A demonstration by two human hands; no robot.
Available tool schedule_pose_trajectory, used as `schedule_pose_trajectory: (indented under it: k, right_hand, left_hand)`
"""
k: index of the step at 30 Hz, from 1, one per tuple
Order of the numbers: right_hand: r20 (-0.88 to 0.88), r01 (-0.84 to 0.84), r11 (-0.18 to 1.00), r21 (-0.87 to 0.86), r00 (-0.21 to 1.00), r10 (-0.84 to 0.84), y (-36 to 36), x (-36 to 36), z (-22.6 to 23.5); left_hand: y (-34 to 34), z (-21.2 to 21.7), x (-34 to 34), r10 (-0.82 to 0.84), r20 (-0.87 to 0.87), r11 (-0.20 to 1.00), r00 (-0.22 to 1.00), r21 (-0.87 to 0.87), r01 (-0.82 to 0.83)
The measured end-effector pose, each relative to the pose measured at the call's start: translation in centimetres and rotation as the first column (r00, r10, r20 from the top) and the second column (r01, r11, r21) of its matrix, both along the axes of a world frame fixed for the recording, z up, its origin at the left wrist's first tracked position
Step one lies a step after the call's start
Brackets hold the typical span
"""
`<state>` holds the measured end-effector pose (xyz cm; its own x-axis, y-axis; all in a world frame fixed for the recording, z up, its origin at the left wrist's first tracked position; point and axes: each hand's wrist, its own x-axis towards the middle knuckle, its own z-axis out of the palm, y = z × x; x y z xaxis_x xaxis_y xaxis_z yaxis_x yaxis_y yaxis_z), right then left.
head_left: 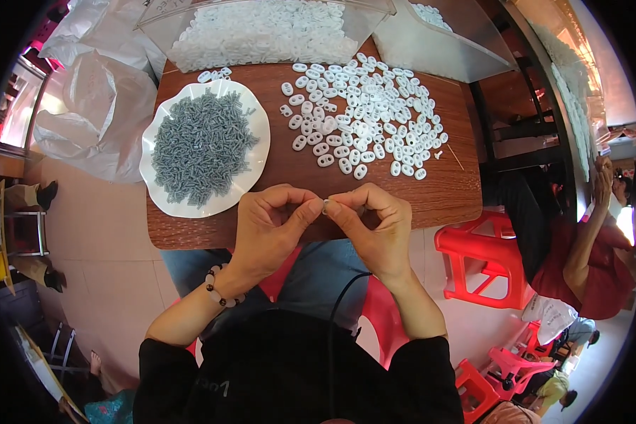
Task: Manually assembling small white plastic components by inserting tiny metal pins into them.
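Small pale part is held above near edge of brown table, btwn fingertips of L hand and R hand. In each hand, thumb and index finger are closed together at the tips, w/ the part pinched there; its exact kind cannot be told, bc it is mostly covered. Bead bracelet is worn on L wrist. To the left, white wavy-rim plate is heaped w/ small grey spring-like pcs. Farther off, toward the right, many white oval pcs w/ 2 holes each are spread loosely. At far edge, clear bin is filled w/ whitish pcs; second bin is placed just right of it. Red stool is seen right of table.
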<state>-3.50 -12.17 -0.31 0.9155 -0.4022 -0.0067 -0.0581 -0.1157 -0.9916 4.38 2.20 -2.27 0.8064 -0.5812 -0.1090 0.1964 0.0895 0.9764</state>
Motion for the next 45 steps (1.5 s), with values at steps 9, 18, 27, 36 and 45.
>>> schedule_pose_trajectory:
  k: [9,18,27,36,45]
  right_hand:
    - [0.006,0.021,0.984,0.175,1.000,-0.023,-0.3,0.3,-0.1]
    - [0.031,0.050,0.978,0.201,0.998,-0.058,-0.7,0.2,-0.2]
    - [0.056,0.081,0.985,0.154,0.994,-0.091,-1.9,-0.2,0.4]
    - [0.087,0.189,0.965,0.183,0.974,-0.207,-4.2,-1.2,0.6]
    - [0.104,0.172,0.956,0.238,0.974,-0.201,-4.3,-1.1,0.4]
  left_hand:
    - [-0.2,-0.1,0.4,-0.031,-0.094,0.999,0.995,0.018,0.033]
    - [0.2,0.4,0.9,-0.049,-0.215,0.996,0.975,-0.078,0.033]
    - [-0.3,1.8,1.1,-0.031,0.028,0.997,0.999,0.065,0.029]
    - [-3.7,1.0,2.0,-0.137,0.722,0.899,0.679,0.378,-0.220]
    - [-4.4,0.0,2.9,-0.324,0.793,0.820,0.515,0.508,-0.265]
